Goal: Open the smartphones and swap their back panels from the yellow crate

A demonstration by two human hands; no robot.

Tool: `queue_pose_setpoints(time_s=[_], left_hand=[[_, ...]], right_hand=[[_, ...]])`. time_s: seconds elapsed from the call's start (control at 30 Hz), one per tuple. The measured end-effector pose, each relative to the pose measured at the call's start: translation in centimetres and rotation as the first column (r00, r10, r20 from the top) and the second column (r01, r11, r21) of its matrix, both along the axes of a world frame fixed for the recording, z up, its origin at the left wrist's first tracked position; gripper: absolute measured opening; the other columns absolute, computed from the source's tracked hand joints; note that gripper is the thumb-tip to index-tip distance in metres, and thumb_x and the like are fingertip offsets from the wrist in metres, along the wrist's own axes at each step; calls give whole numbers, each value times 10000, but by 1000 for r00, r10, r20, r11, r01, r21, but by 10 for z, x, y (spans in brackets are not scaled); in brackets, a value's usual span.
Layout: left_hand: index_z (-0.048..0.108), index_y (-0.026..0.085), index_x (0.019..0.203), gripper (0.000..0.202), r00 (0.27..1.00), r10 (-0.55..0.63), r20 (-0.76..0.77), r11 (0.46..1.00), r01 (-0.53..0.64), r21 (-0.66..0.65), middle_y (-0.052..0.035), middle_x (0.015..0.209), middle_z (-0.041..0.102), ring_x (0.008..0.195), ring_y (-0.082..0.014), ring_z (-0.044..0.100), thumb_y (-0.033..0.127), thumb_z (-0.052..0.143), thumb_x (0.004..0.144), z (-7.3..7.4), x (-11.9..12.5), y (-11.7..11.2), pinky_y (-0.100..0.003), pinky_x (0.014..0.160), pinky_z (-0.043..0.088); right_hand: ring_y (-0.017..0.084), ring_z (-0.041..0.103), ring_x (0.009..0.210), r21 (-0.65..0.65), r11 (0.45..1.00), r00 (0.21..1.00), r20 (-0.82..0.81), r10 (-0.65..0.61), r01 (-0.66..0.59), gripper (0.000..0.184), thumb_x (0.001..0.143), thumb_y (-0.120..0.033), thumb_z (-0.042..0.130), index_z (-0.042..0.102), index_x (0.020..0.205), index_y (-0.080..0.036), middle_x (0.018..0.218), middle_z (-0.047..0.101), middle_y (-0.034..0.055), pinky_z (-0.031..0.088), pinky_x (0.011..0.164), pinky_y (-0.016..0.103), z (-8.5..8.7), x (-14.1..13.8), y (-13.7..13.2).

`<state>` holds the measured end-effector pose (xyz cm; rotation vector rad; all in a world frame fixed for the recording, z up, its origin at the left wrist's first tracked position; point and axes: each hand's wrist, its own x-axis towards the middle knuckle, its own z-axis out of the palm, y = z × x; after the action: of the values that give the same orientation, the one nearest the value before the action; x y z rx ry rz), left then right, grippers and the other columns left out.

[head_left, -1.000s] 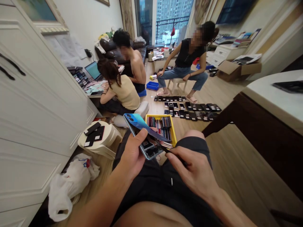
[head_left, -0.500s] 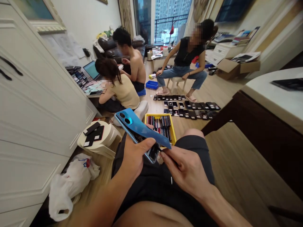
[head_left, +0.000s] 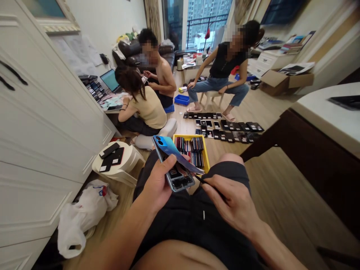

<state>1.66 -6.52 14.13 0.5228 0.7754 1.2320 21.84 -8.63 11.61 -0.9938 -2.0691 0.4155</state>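
My left hand (head_left: pixel 161 180) is closed around a blue smartphone (head_left: pixel 181 184), its thumb along the near side. The phone's glossy blue back cover (head_left: pixel 177 153) is lifted at the lower end and bent, so dark inner parts show beneath it. Two camera rings sit at the upper left end. In my right hand (head_left: pixel 232 200) is a thin black pry tool (head_left: pixel 201 179), whose tip reaches the lifted lower right edge of the cover. Whether the tip touches the cover is hard to tell. Beyond the phone, a yellow crate (head_left: pixel 206 155) holds several rows of phones.
Several dark phones lie on a white stool (head_left: pixel 129 165) at left, above a white plastic bag (head_left: pixel 84 215). Rows of phones (head_left: pixel 230 131) cover the floor ahead. Three people sit beyond. A table (head_left: pixel 317 108) juts in from the right.
The phone has turned in my left hand, showing more of its inside and tilting the cover away. My right hand has shifted slightly right with the pry tool.
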Motion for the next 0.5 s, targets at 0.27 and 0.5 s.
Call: queue_pose_setpoints(time_s=[0.27, 0.5], left_hand=[[746, 149, 1044, 420, 998, 46, -41, 992, -41, 119, -91, 891, 780, 823, -275, 757, 466, 828, 782, 2, -1, 0, -377, 738, 632], [733, 142, 1010, 382, 991, 97, 90, 995, -94, -42, -88, 937, 784, 908, -283, 757, 425, 846, 780, -18, -5, 12, -411, 855, 624]], right_hand=[[131, 661, 724, -214, 977, 991, -136, -4, -26, 230, 1039, -194, 482, 571, 1247, -235, 963, 709, 35, 534, 666, 227, -8, -1, -5], [123, 483, 566, -229, 973, 971, -219, -94, 43, 454, 1041, -390, 489, 513, 630, -199, 605, 493, -11, 359, 550, 259, -2, -12, 19]])
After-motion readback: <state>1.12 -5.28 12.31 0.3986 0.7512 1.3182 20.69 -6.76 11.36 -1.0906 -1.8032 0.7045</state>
